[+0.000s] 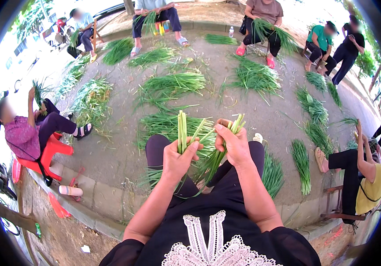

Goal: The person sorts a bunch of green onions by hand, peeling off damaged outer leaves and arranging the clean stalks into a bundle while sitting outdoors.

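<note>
My left hand (pixel 178 158) is closed round a small bunch of chives (pixel 182 131), whose pale cut ends point up above the fingers. A thinner stalk (pixel 198 128) slants out beside them toward the right hand. My right hand (pixel 234 145) grips another bunch, its ends showing above the fingers and its green leaves (pixel 210 168) hanging down between my knees. Thumb and fingertips of the right hand are pinched near the stalk ends. The two hands are close together over my lap, apart from each other. Just beyond them lies a loose chive pile (pixel 157 126) on the ground.
More chive heaps (pixel 172 86) lie across the pavement, with a neat bundle (pixel 301 166) at the right. Several people sit around, some holding greens. A red stool (pixel 51 155) bears a person at the left; a pink-and-white cylinder (pixel 70 190) lies by the curb (pixel 102 195).
</note>
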Demonstrator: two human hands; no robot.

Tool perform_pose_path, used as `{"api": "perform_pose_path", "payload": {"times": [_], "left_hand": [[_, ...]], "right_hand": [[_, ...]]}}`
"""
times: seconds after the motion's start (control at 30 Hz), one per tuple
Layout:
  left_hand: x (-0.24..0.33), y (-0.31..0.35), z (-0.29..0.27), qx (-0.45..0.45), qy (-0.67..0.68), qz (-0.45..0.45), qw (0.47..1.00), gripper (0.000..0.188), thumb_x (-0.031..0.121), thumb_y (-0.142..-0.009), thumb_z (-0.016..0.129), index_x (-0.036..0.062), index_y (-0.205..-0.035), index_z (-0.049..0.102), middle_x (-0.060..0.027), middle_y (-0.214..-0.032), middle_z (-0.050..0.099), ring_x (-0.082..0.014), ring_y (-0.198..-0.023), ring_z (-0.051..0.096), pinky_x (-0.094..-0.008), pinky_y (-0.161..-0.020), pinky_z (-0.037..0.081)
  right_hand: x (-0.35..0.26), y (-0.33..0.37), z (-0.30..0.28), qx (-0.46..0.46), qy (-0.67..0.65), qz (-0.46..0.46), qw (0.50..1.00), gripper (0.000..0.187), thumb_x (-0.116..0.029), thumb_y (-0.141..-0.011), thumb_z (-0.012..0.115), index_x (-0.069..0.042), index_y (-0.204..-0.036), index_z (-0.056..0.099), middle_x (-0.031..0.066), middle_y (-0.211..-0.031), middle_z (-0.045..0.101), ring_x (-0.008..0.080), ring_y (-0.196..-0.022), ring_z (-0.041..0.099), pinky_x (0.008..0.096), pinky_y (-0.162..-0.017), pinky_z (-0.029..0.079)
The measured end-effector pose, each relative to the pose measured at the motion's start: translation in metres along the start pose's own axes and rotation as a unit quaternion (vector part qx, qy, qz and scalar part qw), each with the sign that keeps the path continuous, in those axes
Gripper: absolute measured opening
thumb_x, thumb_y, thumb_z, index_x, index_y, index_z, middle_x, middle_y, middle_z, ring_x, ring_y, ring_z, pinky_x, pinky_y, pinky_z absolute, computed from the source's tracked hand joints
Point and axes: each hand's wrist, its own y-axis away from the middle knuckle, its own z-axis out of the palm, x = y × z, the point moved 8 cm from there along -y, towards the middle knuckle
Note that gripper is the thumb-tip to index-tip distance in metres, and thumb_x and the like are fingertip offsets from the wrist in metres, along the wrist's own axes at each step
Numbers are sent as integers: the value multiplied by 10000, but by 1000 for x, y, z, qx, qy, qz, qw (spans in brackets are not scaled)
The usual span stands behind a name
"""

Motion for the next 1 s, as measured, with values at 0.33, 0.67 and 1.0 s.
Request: {"api": "perform_pose_path", "payload": {"times": [0.33, 0.67, 1.0], "left_hand": [[3, 2, -10, 61, -142, 65, 986, 178, 118, -786, 656, -13, -904, 630, 2, -662, 594, -29, -522, 497, -176, -464, 405], [3, 4, 1, 25, -49, 4, 999, 186, 110, -807, 628, -28, -931, 611, -37, -707, 617, -54, -518, 512, -183, -469, 416], [1, -6, -8, 9, 115, -36, 993, 167, 100, -819, 609, -18, -936, 589, -88, -785, 629, -80, -535, 516, -215, -498, 439]], "right_hand": [[-5, 5, 4, -35, 54, -23, 998, 197, -57, -850, 537, 41, -1020, 526, 37, -658, 529, 77, -426, 425, 222, -389, 335], [-4, 2, 3, 15, 44, -24, 999, 273, -40, -818, 500, 92, -1057, 497, 14, -517, 461, 68, -399, 402, 225, -375, 306], [21, -16, -49, 76, -24, 44, 996, 173, -93, -814, 574, -2, -956, 535, 8, -598, 463, 68, -426, 405, 225, -370, 309]]}}
